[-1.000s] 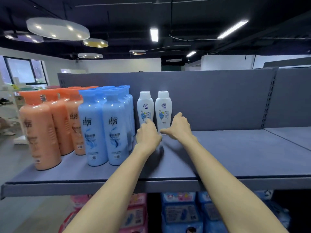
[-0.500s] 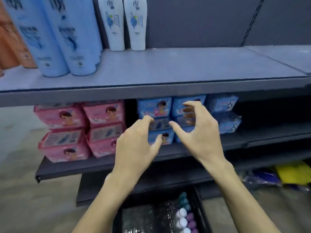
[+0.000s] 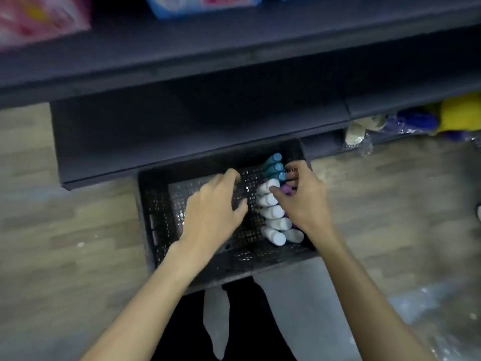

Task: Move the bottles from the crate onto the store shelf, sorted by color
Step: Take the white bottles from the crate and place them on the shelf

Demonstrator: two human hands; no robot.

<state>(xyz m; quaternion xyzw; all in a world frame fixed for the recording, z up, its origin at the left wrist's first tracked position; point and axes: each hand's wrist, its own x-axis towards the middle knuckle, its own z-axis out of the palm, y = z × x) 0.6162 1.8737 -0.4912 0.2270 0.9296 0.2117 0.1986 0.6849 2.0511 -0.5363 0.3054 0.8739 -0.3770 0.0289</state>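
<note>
Wood-look floor (image 3: 65,230), dark grey shelf unit (image 3: 208,61) across the top of the view, lower tiers in shadow. Frame is motion-blurred, fine detail is soft.

Black perforated crate (image 3: 156,217) sits on the floor just in front of the bottom shelf. Left and middle of the crate show only bare mesh; all bottles are packed along its right side.

Bottles, seen from above:
- white bottles (image 3: 272,212): a column of about five or six white caps/shoulders, leaning, touching each other, running from mid-crate toward the near wall.
- teal bottles (image 3: 274,166): three teal caps at the far end of the same column, nearest the shelf.
- purple bottles (image 3: 286,189): one purple cap shows just right of the white ones, mostly hidden by the right hand; count can't be told.

Hands:
- left hand (image 3: 216,204): over the bare middle of the crate, fingers loosely curled, thumb apart from them, holding nothing. Not touching the bottles; just left of the white column.
- right hand (image 3: 302,201): over the right side of the crate, fingers curled down among the caps. Thumb tip lies against the farthest white cap, fingertips sit by the teal and purple caps. Whether it has actually closed on a bottle can't be told, blur and the hand itself hide the contact.

Top left edge: blurred pink packs (image 3: 39,19); blue packs (image 3: 203,3) beside them. Right, under the shelf: yellow and blue wrapped goods (image 3: 442,118).
</note>
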